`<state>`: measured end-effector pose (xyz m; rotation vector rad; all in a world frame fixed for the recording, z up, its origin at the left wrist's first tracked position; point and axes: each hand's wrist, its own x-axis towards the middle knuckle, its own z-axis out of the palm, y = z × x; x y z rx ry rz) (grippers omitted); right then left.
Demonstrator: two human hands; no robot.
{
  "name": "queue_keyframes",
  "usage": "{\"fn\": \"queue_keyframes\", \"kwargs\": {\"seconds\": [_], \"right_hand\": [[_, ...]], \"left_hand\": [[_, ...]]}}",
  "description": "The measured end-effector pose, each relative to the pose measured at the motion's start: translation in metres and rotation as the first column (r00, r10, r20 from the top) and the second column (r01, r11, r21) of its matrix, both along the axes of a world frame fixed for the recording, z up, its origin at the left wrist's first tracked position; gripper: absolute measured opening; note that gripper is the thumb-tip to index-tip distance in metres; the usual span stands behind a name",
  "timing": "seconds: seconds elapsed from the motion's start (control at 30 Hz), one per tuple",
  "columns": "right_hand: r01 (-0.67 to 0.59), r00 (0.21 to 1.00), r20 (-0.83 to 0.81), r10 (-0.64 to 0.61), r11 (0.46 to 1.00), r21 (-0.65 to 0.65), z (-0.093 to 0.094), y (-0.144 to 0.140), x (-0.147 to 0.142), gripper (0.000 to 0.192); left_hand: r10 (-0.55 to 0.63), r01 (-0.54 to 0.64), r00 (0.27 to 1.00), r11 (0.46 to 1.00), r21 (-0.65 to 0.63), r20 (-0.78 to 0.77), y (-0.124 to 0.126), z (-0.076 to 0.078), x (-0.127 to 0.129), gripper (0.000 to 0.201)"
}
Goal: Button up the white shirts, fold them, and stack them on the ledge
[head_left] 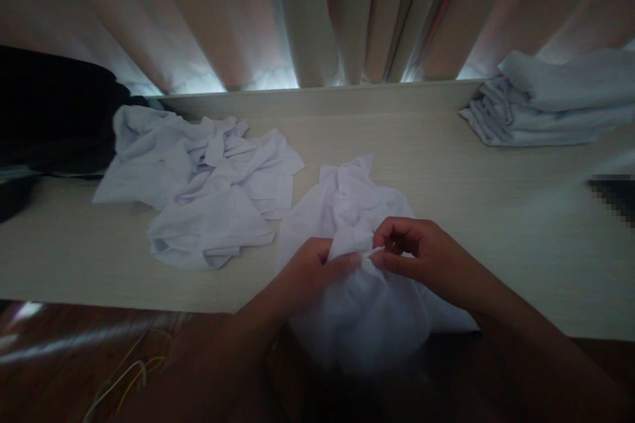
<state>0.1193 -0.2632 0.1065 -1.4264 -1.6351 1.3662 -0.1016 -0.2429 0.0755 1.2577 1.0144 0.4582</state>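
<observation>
A white shirt (pixel 342 198) lies bunched on the table in front of me, and its lower part hangs over the near edge. My left hand (pixel 320 271) is closed on the cloth, with the thumb on top and the other fingers hidden beneath a fold. To its right, my right hand (pixel 414 248) pinches the shirt's edge between thumb and fingertips, the fingers curled. Both thumbs nearly meet at a small pale spot that looks like a button (pixel 366 263). Whether it sits in a hole cannot be made out.
Crumpled white garments (pixel 213 192) lie left on the pale table (pixel 496 211). Folded white cloths (pixel 560 102) are stacked at the back right. A dark bundle (pixel 54 112) stands far left, a dark object (pixel 615 195) at right. Curtains (pixel 307 13) hang behind; cables (pixel 133 377) lie below.
</observation>
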Motion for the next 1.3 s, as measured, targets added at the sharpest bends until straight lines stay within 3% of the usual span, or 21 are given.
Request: {"fn": "queue_keyframes", "kwargs": {"seconds": [0.17,0.33,0.57,0.93,1.07,1.13,1.2,1.27,1.3], "right_hand": [[0.132,0.991,0.000,-0.133,0.988,0.083,0.001,-0.002,0.000,0.024],[-0.136,0.961,0.245,0.130,0.991,0.005,0.004,-0.006,-0.005,0.033],[-0.155,0.974,0.151,0.167,0.984,-0.087,0.008,-0.005,-0.002,0.037],[-0.227,0.974,-0.026,0.226,0.954,-0.197,0.006,-0.003,0.008,0.040],[-0.238,0.970,0.012,0.241,0.964,-0.118,0.002,0.001,0.011,0.040],[-0.179,0.975,0.129,0.179,0.984,-0.016,-0.006,0.009,0.017,0.039],[-0.050,0.944,0.331,0.015,0.994,0.099,-0.018,0.017,0.024,0.038],[0.106,0.802,0.565,-0.195,0.977,0.188,-0.031,0.024,0.033,0.030],[0.176,0.701,0.663,-0.264,0.964,0.198,-0.038,0.026,0.037,0.026]], "left_hand": [[0.051,-0.049,0.998,0.998,0.046,-0.038,0.002,0.004,0.001,0.036],[0.145,-0.145,0.989,0.989,0.024,-0.004,0.003,0.006,0.000,0.040],[0.175,-0.175,0.985,0.985,0.011,-0.009,0.005,0.010,-0.001,0.040],[-0.035,0.049,0.987,0.995,0.084,-0.159,0.012,0.013,-0.013,0.044],[-0.132,0.156,0.974,0.980,0.123,-0.183,0.020,0.013,-0.019,0.043],[-0.151,0.203,0.963,0.952,0.230,-0.224,0.030,0.009,-0.025,0.041],[-0.062,0.195,0.943,0.900,0.390,-0.328,0.044,0.001,-0.034,0.043],[0.104,0.179,0.872,0.842,0.508,-0.479,0.058,-0.011,-0.043,0.047],[0.189,0.187,0.799,0.824,0.535,-0.571,0.064,-0.018,-0.047,0.047]]}}
